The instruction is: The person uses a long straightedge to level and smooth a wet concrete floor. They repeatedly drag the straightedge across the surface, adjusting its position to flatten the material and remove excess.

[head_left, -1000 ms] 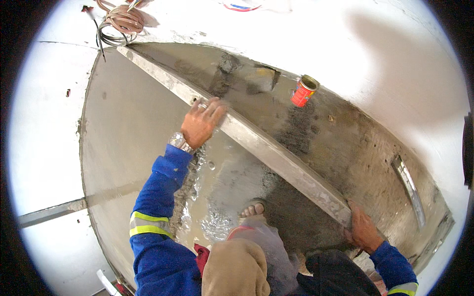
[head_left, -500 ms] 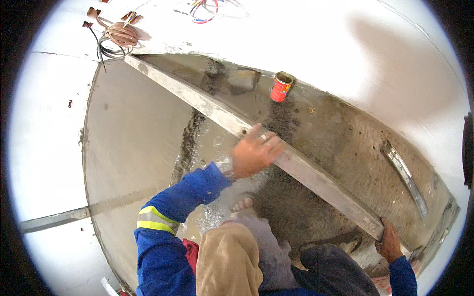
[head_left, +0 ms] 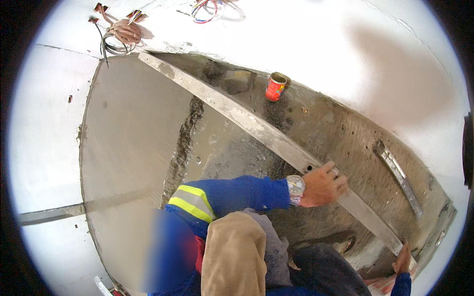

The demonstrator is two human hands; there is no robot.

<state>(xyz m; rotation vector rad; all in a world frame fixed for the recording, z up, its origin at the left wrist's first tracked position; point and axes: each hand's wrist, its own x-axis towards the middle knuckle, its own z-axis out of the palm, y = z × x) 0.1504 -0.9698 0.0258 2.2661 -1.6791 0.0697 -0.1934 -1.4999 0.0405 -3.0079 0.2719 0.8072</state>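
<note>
A long pale straightedge bar runs aslant across the wet cement floor, from the far left wall to the lower right. My left hand, with a watch on the wrist and a ring, is closed over the bar just right of a dark round hole in it. At its near right end, my right hand is cupped against the bar, only partly in view. Smooth grey cement lies left of the bar, split by a rough dark wet strip. Rougher brown-grey floor stretches to its right.
A red can stands near the far wall. At the right lies a narrow metal strip. Coiled brown cable and thin coloured wires hang from the white walls. My beige-clothed knee is low in the middle.
My left hand has moved right along the bar, nearer to my right hand. The bar and right hand have shifted slightly right. My bare foot is now hidden behind my left arm and knee.
</note>
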